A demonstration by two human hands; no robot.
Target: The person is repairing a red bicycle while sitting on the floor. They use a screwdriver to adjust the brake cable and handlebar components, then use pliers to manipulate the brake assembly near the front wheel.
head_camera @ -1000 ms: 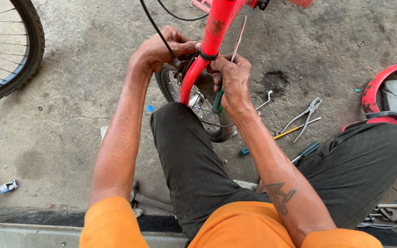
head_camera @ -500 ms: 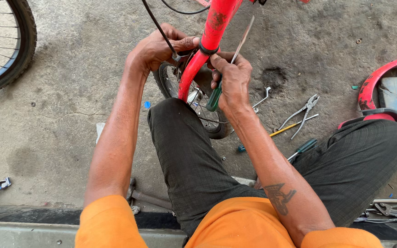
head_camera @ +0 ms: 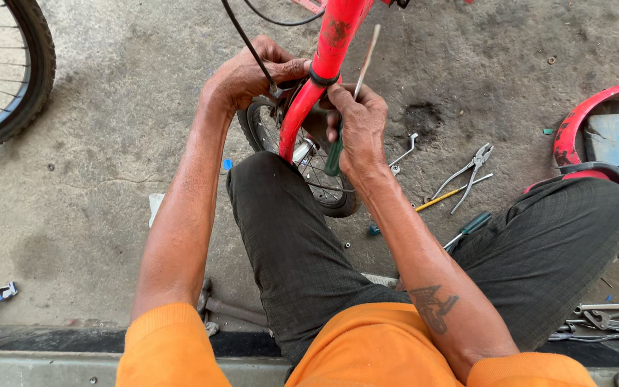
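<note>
Left hand (head_camera: 252,75) was clamped on the red fork (head_camera: 309,100), right hand (head_camera: 360,125) gripping a screwdriver (head_camera: 338,147) beside it, small wheel (head_camera: 302,154) just below. One slip off the fastener and that blade could have jabbed the left fingers or spokes

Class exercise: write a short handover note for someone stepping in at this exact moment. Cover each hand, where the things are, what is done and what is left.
Left hand: gripping the brake cable end at the red fork.
Right hand: holding a green-handled screwdriver, shaft up beside the fork.
Small front wheel: in the fork, between the knees.
Pliers and other screwdrivers lie on the concrete to the right.
Done: wheel sits in fork. Left: whatever is being fastened at the fork; cannot tell whether it is tight.
</note>
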